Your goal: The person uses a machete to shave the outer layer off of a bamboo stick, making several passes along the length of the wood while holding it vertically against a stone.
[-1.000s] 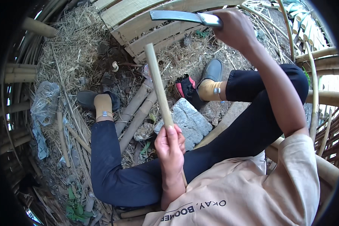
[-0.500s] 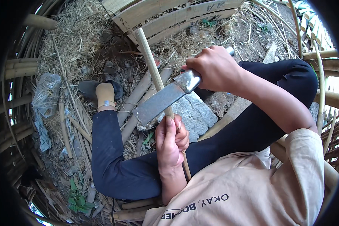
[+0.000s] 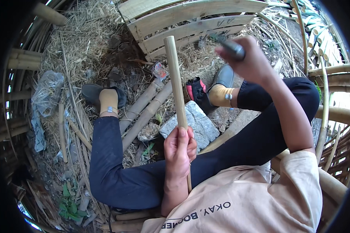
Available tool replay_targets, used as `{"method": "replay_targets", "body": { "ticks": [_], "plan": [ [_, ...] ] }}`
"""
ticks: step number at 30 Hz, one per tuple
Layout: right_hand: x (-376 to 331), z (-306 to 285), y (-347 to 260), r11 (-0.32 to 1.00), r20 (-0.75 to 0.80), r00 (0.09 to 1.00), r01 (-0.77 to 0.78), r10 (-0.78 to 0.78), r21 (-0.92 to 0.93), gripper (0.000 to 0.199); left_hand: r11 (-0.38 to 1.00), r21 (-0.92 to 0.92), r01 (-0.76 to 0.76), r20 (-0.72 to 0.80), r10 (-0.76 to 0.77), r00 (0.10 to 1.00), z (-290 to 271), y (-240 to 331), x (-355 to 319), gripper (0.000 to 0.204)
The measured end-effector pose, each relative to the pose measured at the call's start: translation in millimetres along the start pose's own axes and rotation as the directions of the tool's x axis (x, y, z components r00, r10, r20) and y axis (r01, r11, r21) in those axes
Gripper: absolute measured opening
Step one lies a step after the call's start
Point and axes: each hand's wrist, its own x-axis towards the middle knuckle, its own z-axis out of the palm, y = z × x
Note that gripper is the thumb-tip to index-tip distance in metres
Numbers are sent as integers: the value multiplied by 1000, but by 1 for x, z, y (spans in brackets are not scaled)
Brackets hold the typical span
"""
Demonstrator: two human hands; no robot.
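My left hand [image 3: 179, 149] is closed around the lower part of a pale, peeled wooden stick [image 3: 175, 81]. The stick stands nearly upright, its thin lower end running down past my wrist toward my shirt. Off to the right and raised, my right hand [image 3: 249, 58] grips a broad-bladed chopping knife [image 3: 234, 49]. Motion smears the knife, and its blade is hard to make out from this angle. Knife and stick are apart. Behind my left hand lies a grey stone block [image 3: 198, 124], partly covered by the stick.
A slatted wooden crate [image 3: 190, 23] stands ahead. Bamboo poles [image 3: 146, 108] lie on straw-strewn ground beside a small red-and-black item [image 3: 196, 88]. A clear plastic bag [image 3: 48, 93] is at left. Cut bamboo pieces [image 3: 319, 39] are piled far right, beyond the bamboo railing [image 3: 334, 70].
The knife has left the stick; my right hand has lifted it up and to the right. The stick now stands more upright, and my left hand sits slightly lower in the picture.
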Motion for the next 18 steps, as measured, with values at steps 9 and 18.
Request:
{"method": "replay_targets", "body": {
  "ticks": [9,18],
  "plan": [
    [-24,70,-11,934,296,933,275,-203,-228,12,999,-28,-32,-96,29,995,-15,0,3,26],
    [8,64,10,907,29,984,174,-177,-384,12,998,-56,-8,-41,6,999,-8,-4,3,28]
  ]
}}
